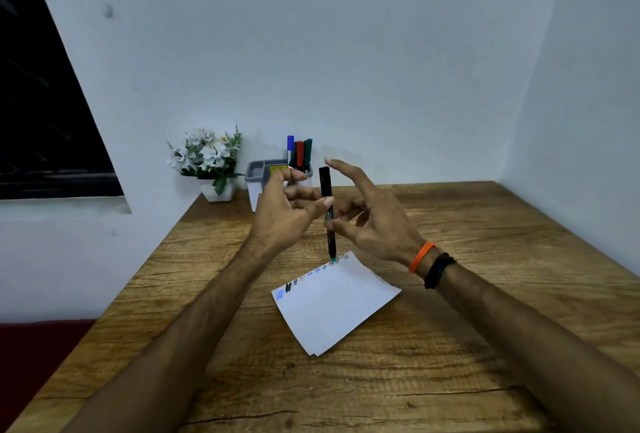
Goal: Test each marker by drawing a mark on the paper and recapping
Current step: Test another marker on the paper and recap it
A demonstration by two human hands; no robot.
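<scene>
Upright marker (327, 211), tip on paper (337, 304), pinched by left hand (284, 211) and right hand (374, 221), other fingers spread.

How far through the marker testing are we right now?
Done: a row of coloured marks runs along the paper's far edge. In hand: the black-bodied marker stands nearly upright, green tip at that edge, held between the left hand and right hand. Left: recapping it; which markers in the grey holder are already tested I can't tell.
</scene>
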